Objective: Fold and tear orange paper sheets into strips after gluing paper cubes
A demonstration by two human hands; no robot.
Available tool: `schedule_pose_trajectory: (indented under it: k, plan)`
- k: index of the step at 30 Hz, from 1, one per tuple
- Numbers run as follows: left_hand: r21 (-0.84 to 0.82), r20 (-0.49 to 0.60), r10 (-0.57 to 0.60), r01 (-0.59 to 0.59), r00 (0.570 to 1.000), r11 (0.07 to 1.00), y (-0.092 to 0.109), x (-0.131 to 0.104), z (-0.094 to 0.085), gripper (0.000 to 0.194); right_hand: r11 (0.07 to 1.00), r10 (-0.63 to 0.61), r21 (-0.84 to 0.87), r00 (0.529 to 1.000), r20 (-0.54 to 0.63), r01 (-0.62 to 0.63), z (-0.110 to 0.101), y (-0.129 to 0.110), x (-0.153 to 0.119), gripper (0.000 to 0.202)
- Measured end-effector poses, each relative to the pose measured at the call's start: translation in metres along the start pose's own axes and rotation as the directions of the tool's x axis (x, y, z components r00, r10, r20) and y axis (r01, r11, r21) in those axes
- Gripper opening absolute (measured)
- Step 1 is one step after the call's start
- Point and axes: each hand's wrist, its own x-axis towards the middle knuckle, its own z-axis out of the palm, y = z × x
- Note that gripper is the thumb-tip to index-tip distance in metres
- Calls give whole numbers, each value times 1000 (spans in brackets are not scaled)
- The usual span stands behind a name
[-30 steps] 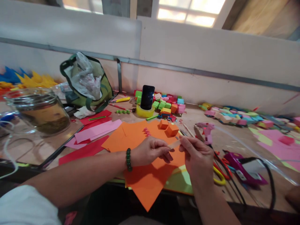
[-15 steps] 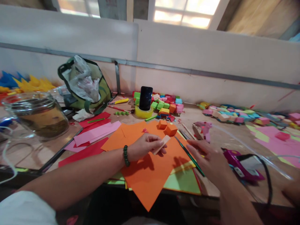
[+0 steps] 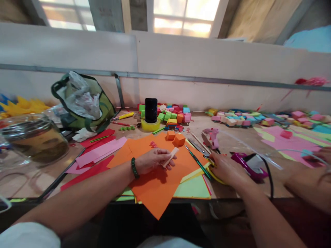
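Observation:
My left hand (image 3: 152, 161), with a dark bead bracelet on the wrist, pinches a pale peach strip of folded paper (image 3: 170, 157) above the orange paper sheets (image 3: 157, 196). My right hand (image 3: 224, 167) is at the right edge of the sheets, its fingers round the yellow handles of a pair of scissors (image 3: 199, 148). The scissor blades point away and to the left on the table. Just left of the right hand lies a green pen-like tool (image 3: 198, 161). Two small orange paper boxes (image 3: 179, 139) sit at the back of the orange sheets.
A phone (image 3: 151, 110) stands in a yellow tape roll (image 3: 150, 126), before piled paper boxes. A pink glue gun (image 3: 212, 137) and a magenta device (image 3: 248, 167) lie right. A co-worker's hand (image 3: 320, 158) is far right. A glass jar (image 3: 36, 141) and green bag (image 3: 103, 106) stand left.
My right hand has come down from above the table onto the scissors' handles. The left hand still holds the paper strip. The view has shifted to the right.

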Motion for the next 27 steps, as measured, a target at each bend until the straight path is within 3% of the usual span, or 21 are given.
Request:
schedule_pose_trajectory:
  k: [8, 13, 18, 21, 23, 27]
  plan:
    - [26, 24, 1, -2, 1000, 1000, -6, 2, -3, 38, 996, 93, 16, 996, -14, -93, -1, 0, 1, 37]
    - [37, 22, 11, -12, 1000, 999, -6, 3, -2, 39, 987, 143, 86, 985, -101, -134, 2, 8, -11, 33]
    - [37, -13, 7, -7, 1000, 999, -5, 3, -1, 43, 972, 155, 208, 962, -224, -108, 2, 21, -37, 47]
    - [42, -46, 16, -14, 999, 999, -3, 3, 1, 43, 944, 97, 329, 955, -280, 1, 5, 28, -45, 57]
    - [51, -68, 25, -22, 997, 998, -1, 2, 3, 43, 853, 47, 507, 948, -314, 125, 10, 31, -47, 57]
    - [87, -109, 39, -29, 993, 996, 7, -1, 6, 44, 475, 9, 843, 957, -290, 251, 15, 30, -60, 55]
